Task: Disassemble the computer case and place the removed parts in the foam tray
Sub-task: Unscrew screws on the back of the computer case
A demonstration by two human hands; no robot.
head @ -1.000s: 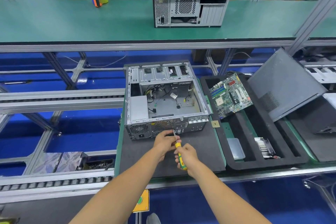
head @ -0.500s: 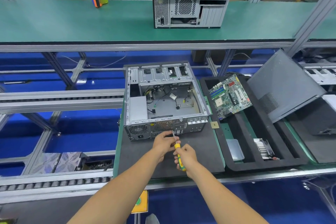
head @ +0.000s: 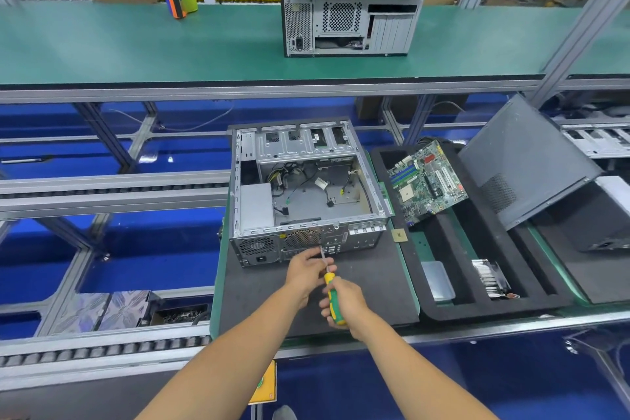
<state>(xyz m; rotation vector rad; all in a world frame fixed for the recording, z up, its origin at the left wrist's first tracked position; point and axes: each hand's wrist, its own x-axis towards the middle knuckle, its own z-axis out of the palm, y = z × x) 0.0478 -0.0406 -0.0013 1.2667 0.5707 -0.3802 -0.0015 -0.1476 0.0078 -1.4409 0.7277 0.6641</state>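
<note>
An open computer case (head: 306, 187) lies on a dark mat, its rear panel facing me, with loose cables and a power supply inside. My right hand (head: 344, 303) grips the yellow-green handle of a screwdriver (head: 330, 293). Its tip meets the case's rear panel near the fan grille. My left hand (head: 305, 269) pinches the metal shaft just behind the tip. To the right, a black foam tray (head: 426, 310) holds a green motherboard (head: 428, 181), a heatsink (head: 491, 278) and a clear plastic piece (head: 438, 280). A grey side panel (head: 521, 160) leans over the tray's far right edge.
A small chip (head: 399, 235) lies on the mat beside the case. A second computer case (head: 347, 7) and a tape dispenser (head: 179, 2) stand on the green upper shelf. Roller conveyors run to the left. A bin of screws (head: 180, 315) sits at lower left.
Both hands and the screwdriver stay at the same spot on the rear panel; only slight shifts of the fingers and the camera view.
</note>
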